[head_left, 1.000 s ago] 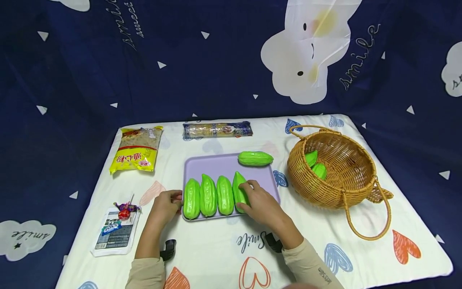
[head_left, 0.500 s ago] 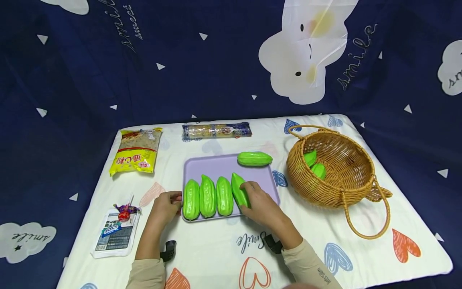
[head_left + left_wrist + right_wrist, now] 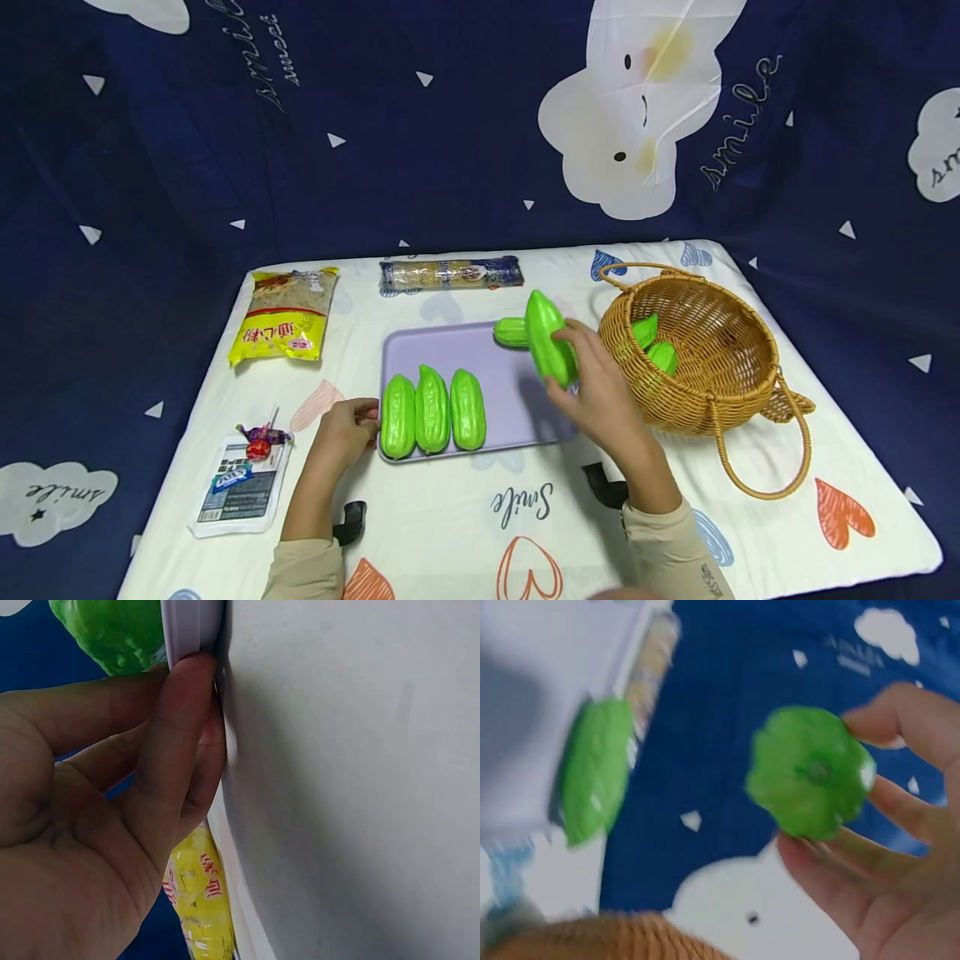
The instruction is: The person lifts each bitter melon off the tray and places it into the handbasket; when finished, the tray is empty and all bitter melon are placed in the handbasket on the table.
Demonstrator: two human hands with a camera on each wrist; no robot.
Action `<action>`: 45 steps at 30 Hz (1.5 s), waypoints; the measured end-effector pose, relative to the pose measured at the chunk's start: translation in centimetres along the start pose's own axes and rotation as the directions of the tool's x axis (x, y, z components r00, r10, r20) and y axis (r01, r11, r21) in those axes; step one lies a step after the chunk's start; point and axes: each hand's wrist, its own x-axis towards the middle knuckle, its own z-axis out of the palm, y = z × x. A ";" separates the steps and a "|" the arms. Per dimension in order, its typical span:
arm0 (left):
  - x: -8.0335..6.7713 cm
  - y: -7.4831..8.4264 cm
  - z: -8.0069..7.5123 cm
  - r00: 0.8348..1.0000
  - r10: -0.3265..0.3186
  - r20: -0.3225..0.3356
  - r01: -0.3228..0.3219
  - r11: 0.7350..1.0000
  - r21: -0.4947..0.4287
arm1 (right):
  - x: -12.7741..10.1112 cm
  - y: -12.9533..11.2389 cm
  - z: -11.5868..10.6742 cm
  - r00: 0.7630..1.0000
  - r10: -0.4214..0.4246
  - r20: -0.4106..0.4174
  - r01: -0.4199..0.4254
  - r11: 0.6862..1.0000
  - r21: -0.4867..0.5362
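The right hand [image 3: 600, 392] holds a green gourd [image 3: 550, 340] in the air — its grip is wrapped round the gourd's lower end, fingers on one side and thumb on the other, as the blurred right wrist view [image 3: 808, 782] also shows. The gourd is tilted, tip up and leaning left, above the right part of the tray [image 3: 450, 346], between the tray and the basket [image 3: 701, 400]. It partly hides a second gourd [image 3: 512, 332] that lies crosswise at the tray's far edge.

The left hand [image 3: 345, 427] is at the tray's near left corner; its grip is narrow, fingers curled against the rim [image 3: 191, 634], which the left wrist view shows pinched by a finger and the thumb. Three more gourds [image 3: 432, 410] lie side by side on the near left part of the tray, touching one another, the leftmost just beside the left hand.

The basket stands right of the tray, tipped toward it, with two green gourds [image 3: 654, 343] inside. On the bench's cloth [image 3: 450, 517] lie a yellow bag [image 3: 287, 312] at the far left, a long roll pack [image 3: 450, 272] beyond the tray, and a flat white pack [image 3: 240, 490] with a wrapped candy [image 3: 258, 437] on it at the near left.
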 end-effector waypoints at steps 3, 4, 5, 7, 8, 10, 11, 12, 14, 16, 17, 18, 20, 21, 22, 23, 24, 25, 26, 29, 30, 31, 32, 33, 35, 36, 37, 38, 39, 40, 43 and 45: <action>0.0 0.0 0.0 1.000 0.000 0.000 0.000 1.000 -0.002 | 0.5 0.5 -1.9 0.988 0.035 -0.149 -0.033 0.999 0.021; 0.0 0.0 0.0 1.000 0.001 -0.001 -0.001 1.000 -0.002 | 0.6 0.8 -2.4 0.979 0.046 -0.200 -0.040 0.999 0.034; 0.0 0.0 0.0 1.000 0.001 -0.001 -0.001 1.000 -0.001 | 0.7 1.1 -2.9 0.966 0.057 -0.253 -0.047 0.998 0.046; 0.0 0.0 0.0 1.000 0.003 -0.004 -0.003 1.000 0.004 | 0.8 1.9 -3.7 0.936 0.087 -0.342 -0.071 0.996 0.057; 0.0 0.0 0.0 1.000 0.004 -0.005 -0.004 1.000 0.009 | 0.9 2.3 -4.1 0.919 0.098 -0.381 -0.080 0.995 0.061; 0.0 0.0 0.0 1.000 0.008 -0.006 -0.008 1.000 0.014 | 1.0 3.0 -4.7 0.887 0.120 -0.447 -0.105 0.993 0.059; 0.0 0.0 0.0 1.000 0.010 -0.005 -0.010 1.000 0.015 | 1.0 3.4 -5.0 0.873 0.134 -0.470 -0.124 0.991 0.052; 0.0 0.1 -0.1 1.000 0.012 -0.006 -0.012 1.000 0.016 | 1.0 3.7 -5.3 0.860 0.148 -0.488 -0.145 0.988 0.044; 0.0 0.1 -0.1 1.000 0.015 -0.005 -0.015 1.000 0.016 | 1.0 4.3 -5.6 0.842 0.173 -0.511 -0.183 0.983 0.030; 0.0 0.1 -0.1 1.000 0.017 -0.004 -0.017 1.000 0.014 | 0.9 4.9 -5.7 0.834 0.196 -0.516 -0.217 0.976 0.021; 0.0 0.1 -0.1 1.000 0.018 -0.003 -0.018 1.000 0.014 | 0.9 5.1 -5.7 0.833 0.208 -0.513 -0.233 0.972 0.017; 0.0 0.1 -0.2 1.000 0.018 -0.004 -0.018 1.000 0.013 | 0.9 5.3 -5.7 0.833 0.219 -0.508 -0.248 0.969 0.012; 0.0 0.1 -0.2 1.000 0.017 -0.002 -0.017 1.000 0.010 | 0.8 5.7 -5.6 0.838 0.242 -0.489 -0.280 0.960 -0.005; 0.0 0.1 -0.2 1.000 0.021 0.000 -0.021 1.000 0.009 | 0.8 5.9 -5.6 0.842 0.252 -0.477 -0.294 0.956 -0.015; 0.0 0.2 -0.2 1.000 0.020 0.000 -0.020 1.000 0.008 | 0.7 6.1 -5.5 0.845 0.264 -0.465 -0.311 0.950 -0.025; 0.0 0.2 -0.1 1.000 0.020 0.000 -0.020 1.000 0.007 | 0.7 6.2 -5.5 0.848 0.276 -0.452 -0.327 0.944 -0.038; 0.0 0.2 -0.1 1.000 0.018 0.001 -0.019 1.000 0.005 | 0.6 6.3 -5.4 0.852 0.286 -0.438 -0.341 0.939 -0.051; 0.0 0.2 -0.1 1.000 0.019 0.002 -0.019 1.000 0.006 | 0.6 6.4 -5.4 0.855 0.296 -0.425 -0.353 0.934 -0.060; 0.0 0.2 -0.1 1.000 0.019 0.002 -0.019 1.000 0.006 | 0.5 6.5 -5.3 0.859 0.305 -0.411 -0.363 0.929 -0.068; -0.1 0.3 -0.2 1.000 0.010 0.002 -0.010 1.000 0.002 | 0.4 6.8 -5.2 0.866 0.332 -0.374 -0.390 0.916 -0.091; -0.1 0.3 -0.2 1.000 0.009 0.002 -0.009 1.000 0.000 | 0.4 6.8 -5.1 0.868 0.339 -0.364 -0.396 0.913 -0.096; -0.1 0.3 -0.2 1.000 0.010 0.002 -0.010 1.000 0.000 | 0.4 6.8 -5.1 0.869 0.345 -0.354 -0.402 0.910 -0.101; -0.1 0.3 -0.2 1.000 0.011 0.003 -0.011 1.000 -0.003 | 0.4 6.9 -5.1 0.871 0.348 -0.347 -0.405 0.908 -0.107; -0.1 0.3 -0.1 1.000 0.010 0.002 -0.010 1.000 -0.005 | 0.4 6.9 -5.0 0.872 0.350 -0.342 -0.408 0.906 -0.113; -0.1 0.3 -0.1 1.000 0.008 0.001 -0.008 1.000 -0.006 | 0.4 6.9 -5.0 0.874 0.354 -0.333 -0.412 0.903 -0.120; -0.1 0.3 -0.1 1.000 0.008 0.003 -0.008 1.000 -0.007 | 0.4 6.9 -5.0 0.874 0.358 -0.330 -0.415 0.902 -0.122; -0.1 0.3 -0.1 1.000 0.007 0.004 -0.007 1.000 -0.008 | 0.4 6.9 -5.0 0.874 0.359 -0.326 -0.416 0.901 -0.125; -0.1 0.2 -0.1 1.000 0.006 0.005 -0.006 1.000 -0.009 | 0.4 6.9 -5.0 0.875 0.359 -0.324 -0.417 0.900 -0.127; -0.1 0.3 -0.1 1.000 0.004 0.005 -0.004 1.000 -0.010 | 0.4 6.9 -5.0 0.875 0.362 -0.321 -0.419 0.899 -0.128; -0.1 0.3 -0.1 1.000 0.004 0.005 -0.004 1.000 -0.011 | 0.4 6.9 -5.0 0.875 0.363 -0.320 -0.420 0.898 -0.129; -0.1 0.3 -0.1 1.000 0.008 0.005 -0.008 1.000 -0.016 | 0.3 6.9 -5.0 0.876 0.360 -0.320 -0.417 0.899 -0.130; -0.1 0.2 -0.1 1.000 0.009 0.003 -0.009 1.000 -0.016 | 0.3 6.9 -5.0 0.877 0.357 -0.322 -0.414 0.901 -0.129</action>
